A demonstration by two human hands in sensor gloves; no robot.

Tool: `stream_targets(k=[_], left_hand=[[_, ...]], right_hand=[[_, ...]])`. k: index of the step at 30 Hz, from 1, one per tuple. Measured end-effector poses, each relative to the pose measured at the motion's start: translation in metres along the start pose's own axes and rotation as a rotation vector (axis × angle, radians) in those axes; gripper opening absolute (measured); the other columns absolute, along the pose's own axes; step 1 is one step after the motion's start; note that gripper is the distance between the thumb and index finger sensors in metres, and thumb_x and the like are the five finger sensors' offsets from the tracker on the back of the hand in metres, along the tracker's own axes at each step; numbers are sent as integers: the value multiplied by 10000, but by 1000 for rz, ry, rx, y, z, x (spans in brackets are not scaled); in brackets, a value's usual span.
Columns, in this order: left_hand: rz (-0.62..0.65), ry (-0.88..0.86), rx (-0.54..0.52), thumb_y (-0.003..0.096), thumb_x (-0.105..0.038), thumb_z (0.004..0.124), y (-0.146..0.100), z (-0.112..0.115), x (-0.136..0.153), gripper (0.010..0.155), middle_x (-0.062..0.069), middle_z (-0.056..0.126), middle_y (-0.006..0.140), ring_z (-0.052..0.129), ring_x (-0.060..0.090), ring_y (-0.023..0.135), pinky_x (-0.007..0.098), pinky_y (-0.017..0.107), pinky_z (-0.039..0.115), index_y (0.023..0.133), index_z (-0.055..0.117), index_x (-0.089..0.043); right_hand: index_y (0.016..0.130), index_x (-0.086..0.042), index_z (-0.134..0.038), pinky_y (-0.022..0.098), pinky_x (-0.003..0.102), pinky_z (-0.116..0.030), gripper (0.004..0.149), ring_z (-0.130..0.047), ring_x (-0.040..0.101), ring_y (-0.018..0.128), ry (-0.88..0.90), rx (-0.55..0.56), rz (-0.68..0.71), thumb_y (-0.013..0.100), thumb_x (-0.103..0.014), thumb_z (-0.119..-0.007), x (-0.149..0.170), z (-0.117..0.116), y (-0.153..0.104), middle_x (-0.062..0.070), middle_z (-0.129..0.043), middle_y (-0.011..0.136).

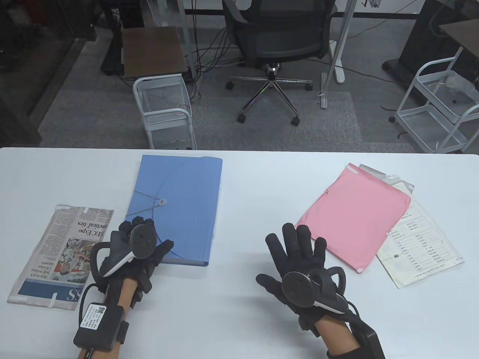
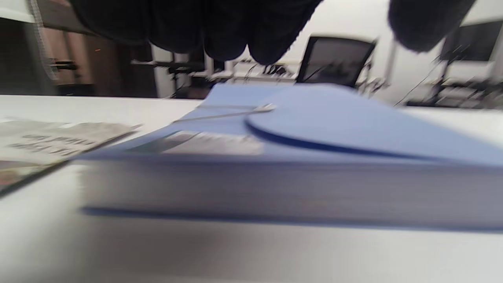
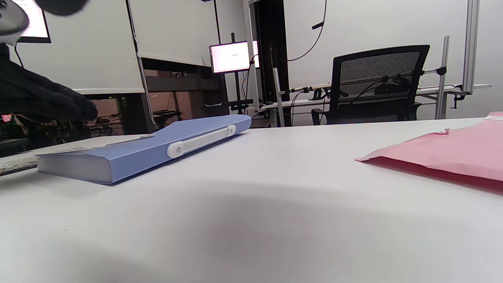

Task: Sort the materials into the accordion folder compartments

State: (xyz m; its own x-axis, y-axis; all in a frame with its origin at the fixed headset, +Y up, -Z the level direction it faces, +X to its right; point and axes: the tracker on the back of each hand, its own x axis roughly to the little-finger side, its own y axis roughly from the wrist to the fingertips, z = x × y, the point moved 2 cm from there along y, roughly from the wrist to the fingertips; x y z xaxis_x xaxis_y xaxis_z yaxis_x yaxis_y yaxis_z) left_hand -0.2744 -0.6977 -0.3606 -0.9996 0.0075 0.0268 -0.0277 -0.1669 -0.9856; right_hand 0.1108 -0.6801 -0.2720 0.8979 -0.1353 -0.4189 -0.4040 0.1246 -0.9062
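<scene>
A closed blue accordion folder [image 1: 179, 205] lies flat on the white table [image 1: 247, 310], its flap held by an elastic cord and button [image 1: 161, 202]. My left hand [image 1: 148, 235] hovers over the folder's near-left corner. In the left wrist view its fingers [image 2: 220, 31] hang just above the folder [image 2: 314, 133] without touching. My right hand [image 1: 288, 254] is spread open and empty over bare table, between the folder and a pink envelope [image 1: 351, 213]. A printed sheet [image 1: 419, 243] lies under the envelope. A folded newspaper [image 1: 61, 254] lies left of the folder.
The right wrist view shows the folder's side [image 3: 157, 149] with a white handle [image 3: 200, 143] and the pink envelope's corner [image 3: 444, 155]. Beyond the table's far edge stand a wire cart [image 1: 164, 108] and an office chair [image 1: 277, 41].
</scene>
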Motion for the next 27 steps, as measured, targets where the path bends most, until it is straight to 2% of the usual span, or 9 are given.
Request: stream_targets(k=[4, 6, 7, 8, 9, 10, 14, 21, 27], left_hand=[[-184, 113, 143, 589, -642, 646, 33, 22, 21, 856, 271, 425, 1238, 540, 528, 1080, 627, 709, 607, 1195, 434, -75], [-249, 104, 221, 581, -674, 632, 43, 31, 29, 901, 285, 434, 1228, 590, 525, 1053, 602, 692, 648, 1192, 409, -52], [-308, 39, 303, 583, -689, 614, 47, 36, 34, 951, 309, 392, 1224, 587, 530, 1047, 590, 692, 657, 1192, 324, -20], [-357, -61, 320, 582, -682, 637, 48, 36, 38, 979, 321, 362, 1222, 575, 534, 1040, 588, 700, 643, 1190, 269, -8], [-360, -124, 294, 571, -649, 706, 51, 36, 40, 988, 307, 466, 1203, 641, 530, 999, 600, 681, 651, 1184, 288, 3], [-390, -147, 303, 566, -630, 755, 53, 35, 42, 1004, 310, 468, 1202, 629, 546, 990, 610, 683, 634, 1186, 292, 9], [-444, -118, 363, 535, -644, 811, 60, 32, 45, 1054, 279, 500, 1199, 667, 516, 980, 589, 681, 658, 1187, 301, 9], [-527, -164, 529, 520, -601, 865, 76, 39, 48, 1099, 313, 422, 1167, 554, 538, 945, 669, 721, 520, 1188, 271, 38], [-543, -209, 485, 487, -561, 920, 77, 40, 50, 1126, 244, 497, 1102, 585, 504, 873, 705, 704, 495, 1173, 278, 61]], right_hand=[[1183, -231, -208, 662, 840, -208, 872, -131, 583, 1082, 19, -4, -19, 539, -739, -503, 5, 0, 3, 255, -108, 1234], [1182, -229, -212, 662, 839, -211, 872, -138, 583, 1082, 18, -6, -21, 538, -739, -506, 5, 0, 3, 258, -109, 1234], [1183, -229, -206, 662, 840, -211, 873, -135, 585, 1082, 15, -10, -25, 540, -739, -504, 6, 0, 3, 258, -108, 1234], [1183, -228, -206, 662, 839, -214, 874, -141, 583, 1082, 14, -11, -27, 539, -739, -505, 6, 1, 2, 259, -110, 1234], [1183, -229, -205, 662, 840, -214, 874, -138, 584, 1083, 17, -8, -28, 540, -740, -503, 6, 1, 2, 258, -109, 1235], [1183, -226, -208, 662, 839, -214, 875, -138, 585, 1082, 24, -1, -30, 539, -738, -507, 6, 2, 2, 256, -110, 1235], [1183, -226, -211, 664, 839, -215, 874, -144, 582, 1085, 32, 7, -35, 540, -736, -512, 7, 4, 3, 256, -120, 1235], [1182, -223, -215, 663, 839, -218, 872, -148, 583, 1084, 38, 12, -60, 542, -733, -517, 12, 6, 1, 258, -121, 1234], [1183, -215, -214, 664, 837, -217, 875, -141, 583, 1082, 49, 26, -71, 544, -729, -520, 15, 9, 0, 259, -112, 1233]])
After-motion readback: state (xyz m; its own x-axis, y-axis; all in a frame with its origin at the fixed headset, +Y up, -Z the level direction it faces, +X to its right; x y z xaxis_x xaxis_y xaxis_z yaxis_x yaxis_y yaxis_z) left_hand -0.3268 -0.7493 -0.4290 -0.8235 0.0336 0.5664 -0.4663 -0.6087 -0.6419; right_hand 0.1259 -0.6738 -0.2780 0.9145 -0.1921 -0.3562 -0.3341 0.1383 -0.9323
